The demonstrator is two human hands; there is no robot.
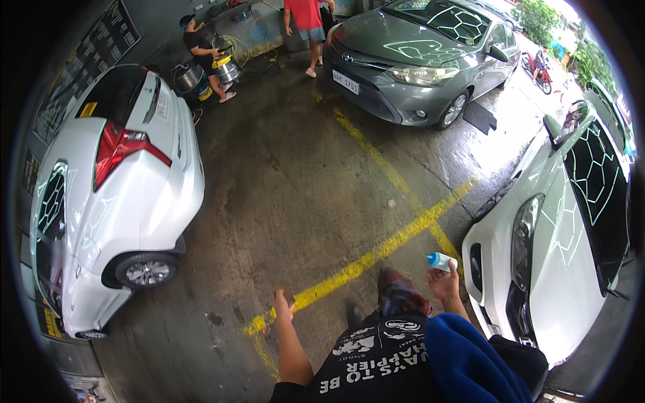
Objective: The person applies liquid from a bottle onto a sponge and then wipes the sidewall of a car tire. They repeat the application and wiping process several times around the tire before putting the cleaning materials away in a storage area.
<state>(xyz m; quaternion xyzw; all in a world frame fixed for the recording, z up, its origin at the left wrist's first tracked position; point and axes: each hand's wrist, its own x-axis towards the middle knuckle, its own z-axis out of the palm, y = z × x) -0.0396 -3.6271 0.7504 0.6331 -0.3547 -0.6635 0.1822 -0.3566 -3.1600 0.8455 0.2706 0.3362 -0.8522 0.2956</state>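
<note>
My right hand (443, 283) holds a small squeeze bottle (443, 262) with a whitish body and a blue cap. The bottle lies on its side in the grip, its cap towards the left. Close by on the right is the front bumper of a white car (496, 274). On the left, my left hand (283, 305) hangs low over the concrete floor, near a yellow painted line (352, 272). A blurred brownish patch shows at its fingertips; whether it is a held thing I cannot tell. A blue towel (473, 357) drapes over my right shoulder.
Another white car (146, 201) stands on the left, its rear towards the back wall. A grey sedan (403, 60) faces in at the back. Two people are there, one in black (201, 48) beside steel-drum vacuums (229, 70), one in red (305, 20). The floor (282, 166) looks wet.
</note>
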